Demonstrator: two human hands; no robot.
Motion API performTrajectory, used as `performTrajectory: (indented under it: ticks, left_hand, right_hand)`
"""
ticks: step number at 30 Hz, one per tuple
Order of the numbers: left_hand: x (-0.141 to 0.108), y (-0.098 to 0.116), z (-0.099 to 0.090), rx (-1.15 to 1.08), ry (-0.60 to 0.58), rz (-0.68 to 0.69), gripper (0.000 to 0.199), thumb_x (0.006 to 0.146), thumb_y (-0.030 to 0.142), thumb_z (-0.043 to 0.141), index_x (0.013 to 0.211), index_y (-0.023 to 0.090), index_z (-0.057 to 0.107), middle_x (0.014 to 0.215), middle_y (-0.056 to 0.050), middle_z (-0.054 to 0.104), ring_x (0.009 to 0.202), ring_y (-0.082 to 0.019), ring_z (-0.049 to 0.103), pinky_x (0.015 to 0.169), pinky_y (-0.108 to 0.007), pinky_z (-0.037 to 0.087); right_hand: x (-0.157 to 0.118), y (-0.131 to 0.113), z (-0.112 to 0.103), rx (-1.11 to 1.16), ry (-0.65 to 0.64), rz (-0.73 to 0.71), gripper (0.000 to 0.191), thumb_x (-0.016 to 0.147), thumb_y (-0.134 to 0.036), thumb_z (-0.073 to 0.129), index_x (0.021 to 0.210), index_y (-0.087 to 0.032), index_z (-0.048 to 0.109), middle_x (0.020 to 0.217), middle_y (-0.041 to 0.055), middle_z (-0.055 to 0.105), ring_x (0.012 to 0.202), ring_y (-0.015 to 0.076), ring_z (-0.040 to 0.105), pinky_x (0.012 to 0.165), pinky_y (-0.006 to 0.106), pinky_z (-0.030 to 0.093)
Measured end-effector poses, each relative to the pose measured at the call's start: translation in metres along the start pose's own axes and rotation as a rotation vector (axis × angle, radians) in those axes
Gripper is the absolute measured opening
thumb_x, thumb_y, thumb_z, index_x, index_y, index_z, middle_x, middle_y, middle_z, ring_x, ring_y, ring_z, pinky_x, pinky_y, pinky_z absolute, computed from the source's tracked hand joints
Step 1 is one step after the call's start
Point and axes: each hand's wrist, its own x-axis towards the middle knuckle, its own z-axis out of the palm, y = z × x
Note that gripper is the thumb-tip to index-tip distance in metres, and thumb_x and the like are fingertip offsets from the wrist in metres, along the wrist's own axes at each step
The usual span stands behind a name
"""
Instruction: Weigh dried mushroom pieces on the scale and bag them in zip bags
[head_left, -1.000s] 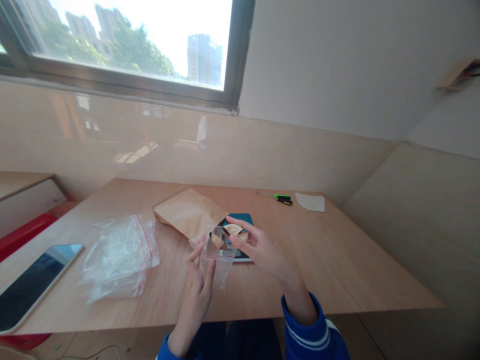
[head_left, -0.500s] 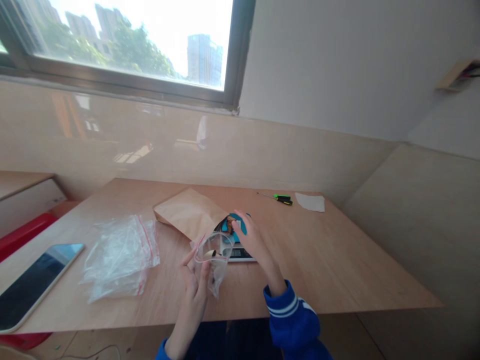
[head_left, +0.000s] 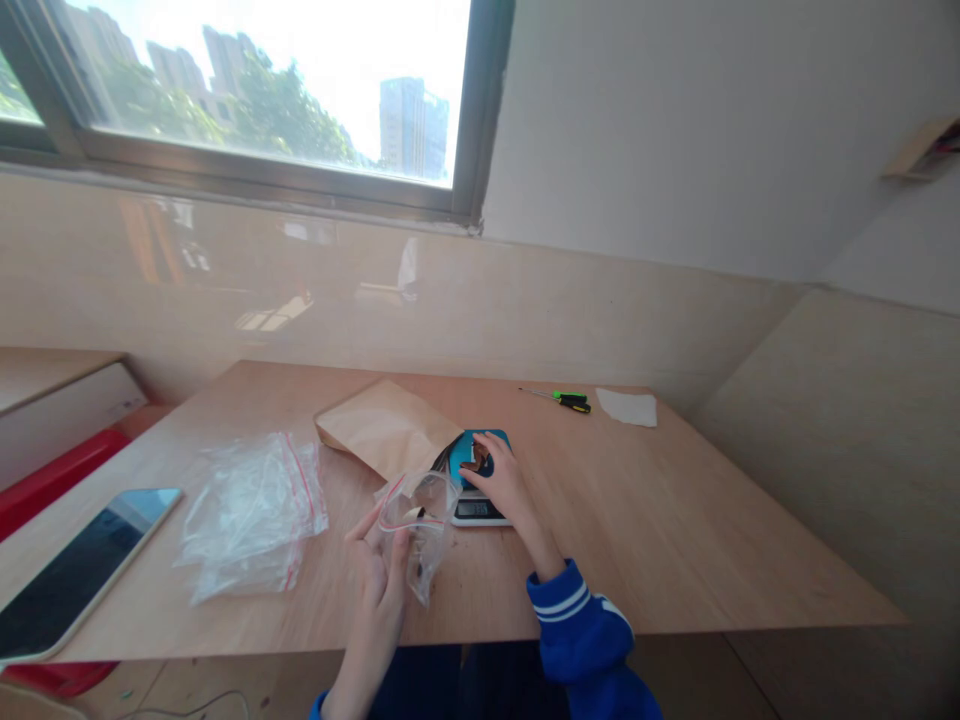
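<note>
Along the bottom of the frame runs the near edge of the wooden table (head_left: 675,560), and just beyond it, bottom centre, the left hand (head_left: 377,575) has a clear zip bag (head_left: 429,550) pinched at its side, mouth gaping upward! Lower left, a phone (head_left: 86,570) lies close to the table's edge, with a heap of clear bags (head_left: 247,515) just beside it, well left of the working hand. At centre, the right hand (head_left: 506,488) grasps a brown piece (head_left: 474,462) between thumb and fingers, right over the blue plate of a scale (head_left: 486,521); whether it touches the plate, I can't tell. A paper envelope (head_left: 386,425) crowds the scale's left, but bare wood sweeps rightward: plenty of elbow room! Far back, right of centre, screwdrivers (head_left: 574,403) and a pale sheet (head_left: 628,407) line the rear edge.
</note>
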Motion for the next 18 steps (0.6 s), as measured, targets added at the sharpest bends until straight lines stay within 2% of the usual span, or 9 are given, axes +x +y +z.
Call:
performTrajectory:
  ticks: [2, 4, 6, 8, 10, 11, 13, 16, 18]
  left_hand:
    - [0.000, 0.001, 0.002, -0.020, -0.022, 0.004, 0.040, 0.087, 0.047, 0.052, 0.118, 0.023, 0.052, 0.126, -0.012, 0.060, 0.121, -0.026, 0.056, 0.103, -0.046, 0.044]
    - [-0.001, 0.004, 0.006, -0.052, -0.048, 0.015, 0.040, 0.088, 0.048, 0.050, 0.119, 0.023, 0.050, 0.130, -0.013, 0.059, 0.124, -0.026, 0.053, 0.104, -0.047, 0.043]
    - [-0.002, 0.009, 0.011, -0.058, -0.061, 0.028, 0.042, 0.089, 0.048, 0.047, 0.122, 0.022, 0.050, 0.134, -0.013, 0.056, 0.128, -0.026, 0.050, 0.106, -0.047, 0.042]
    - [-0.003, 0.015, 0.015, -0.043, -0.063, 0.040, 0.043, 0.091, 0.047, 0.045, 0.126, 0.023, 0.049, 0.137, -0.012, 0.055, 0.129, -0.025, 0.049, 0.106, -0.046, 0.042]
    - [-0.003, 0.020, 0.018, -0.033, -0.044, 0.046, 0.045, 0.092, 0.046, 0.044, 0.131, 0.023, 0.046, 0.137, -0.011, 0.055, 0.130, -0.025, 0.048, 0.105, -0.045, 0.043]
    - [-0.004, 0.022, 0.019, -0.032, -0.034, 0.047, 0.046, 0.092, 0.046, 0.043, 0.132, 0.022, 0.045, 0.137, -0.011, 0.054, 0.130, -0.025, 0.048, 0.105, -0.045, 0.043]
    - [-0.004, 0.023, 0.020, -0.035, -0.017, 0.051, 0.048, 0.092, 0.048, 0.041, 0.131, 0.020, 0.046, 0.139, -0.013, 0.053, 0.132, -0.025, 0.045, 0.107, -0.046, 0.041]
    - [-0.004, 0.024, 0.024, -0.045, 0.021, 0.048, 0.055, 0.092, 0.053, 0.038, 0.131, 0.015, 0.047, 0.143, -0.017, 0.047, 0.134, -0.028, 0.042, 0.110, -0.047, 0.037]
    - [-0.005, 0.025, 0.028, -0.067, 0.049, 0.036, 0.061, 0.092, 0.055, 0.036, 0.136, 0.013, 0.043, 0.147, -0.019, 0.042, 0.136, -0.028, 0.040, 0.113, -0.045, 0.034]
  right_hand:
    - [-0.001, -0.017, -0.012, 0.109, 0.055, 0.017, 0.052, 0.073, -0.034, 0.074, 0.121, -0.020, 0.060, 0.129, 0.0135, 0.058, 0.124, 0.0281, 0.052, 0.107, 0.046, 0.040]
    - [-0.005, -0.044, -0.025, 0.247, 0.059, 0.016, 0.056, 0.075, -0.039, 0.072, 0.126, -0.021, 0.057, 0.132, 0.0124, 0.057, 0.124, 0.0257, 0.053, 0.107, 0.044, 0.040]
    - [-0.009, -0.075, -0.037, 0.337, -0.034, -0.032, 0.058, 0.076, -0.042, 0.072, 0.128, -0.025, 0.056, 0.138, 0.0093, 0.054, 0.128, 0.0241, 0.050, 0.109, 0.042, 0.038]
    - [-0.014, -0.101, -0.047, 0.338, -0.202, -0.108, 0.060, 0.072, -0.043, 0.076, 0.128, -0.029, 0.057, 0.143, 0.0065, 0.049, 0.134, 0.0244, 0.044, 0.113, 0.043, 0.033]
    - [-0.019, -0.116, -0.054, 0.335, -0.326, -0.151, 0.064, 0.070, -0.045, 0.077, 0.129, -0.031, 0.056, 0.147, 0.0052, 0.045, 0.137, 0.0248, 0.039, 0.115, 0.044, 0.030]
    - [-0.022, -0.119, -0.057, 0.347, -0.349, -0.155, 0.065, 0.071, -0.047, 0.076, 0.131, -0.031, 0.054, 0.148, 0.0051, 0.044, 0.138, 0.0247, 0.038, 0.115, 0.044, 0.029]
    - [-0.027, -0.116, -0.059, 0.395, -0.308, -0.126, 0.059, 0.078, -0.051, 0.068, 0.132, -0.031, 0.053, 0.147, 0.0056, 0.045, 0.138, 0.0240, 0.038, 0.114, 0.044, 0.030]
    - [-0.041, -0.102, -0.058, 0.461, -0.168, 0.025, 0.048, 0.089, -0.055, 0.051, 0.129, -0.028, 0.055, 0.141, 0.0077, 0.051, 0.134, 0.0233, 0.043, 0.112, 0.044, 0.033]
    - [-0.056, -0.096, -0.053, 0.487, -0.108, 0.148, 0.049, 0.090, -0.058, 0.045, 0.128, -0.027, 0.054, 0.140, 0.0092, 0.052, 0.132, 0.0241, 0.046, 0.110, 0.045, 0.037]
